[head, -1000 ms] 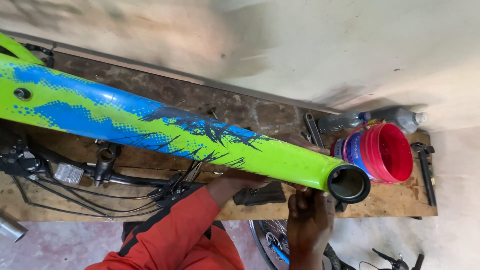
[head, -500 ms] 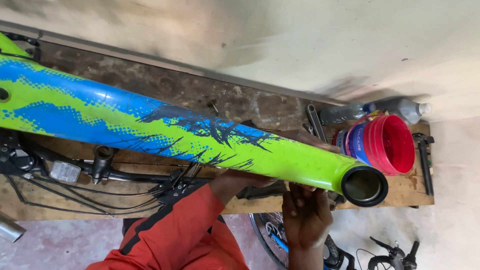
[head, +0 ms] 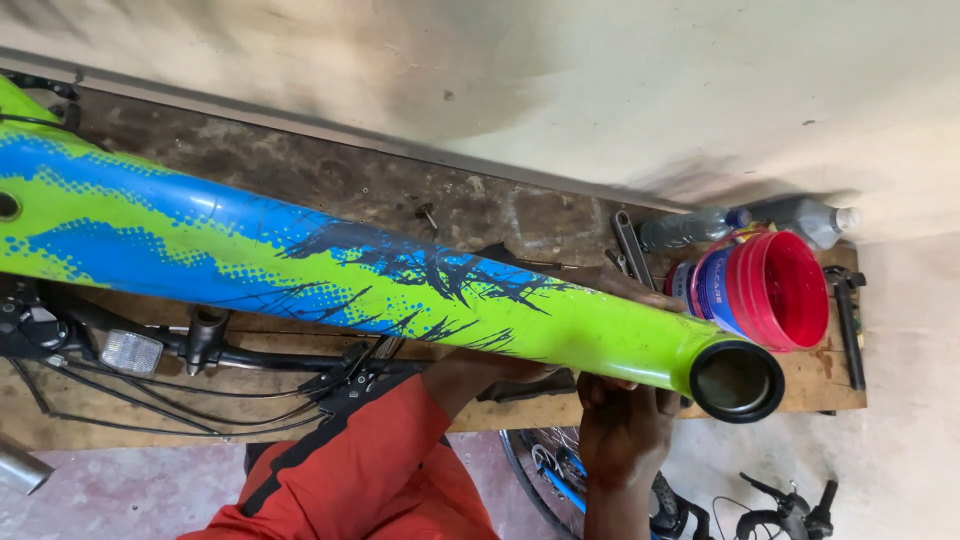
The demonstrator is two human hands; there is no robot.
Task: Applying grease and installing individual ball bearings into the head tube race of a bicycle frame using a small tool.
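Note:
A bicycle frame tube [head: 330,265], bright green with blue and black pattern, runs from the left edge down to its open black-rimmed end [head: 737,380] at right. My right hand [head: 622,430] grips the tube's underside just behind that open end. My left hand [head: 497,366], on a red-sleeved arm, reaches under the middle of the tube and is mostly hidden by it. What look like its fingertips show over the tube's far side, so it seems to hold the frame.
A worn wooden bench [head: 400,190] stands against a pale wall. On it at right are a red tub [head: 775,290], two plastic bottles [head: 690,228], a wrench [head: 630,245] and another tool [head: 848,320]. Handlebars with cables [head: 200,345] lie under the tube. A bicycle wheel [head: 545,475] is below.
The tube's open end has slid to the right and slightly lower in view. Both hands stay under the tube in the same hold.

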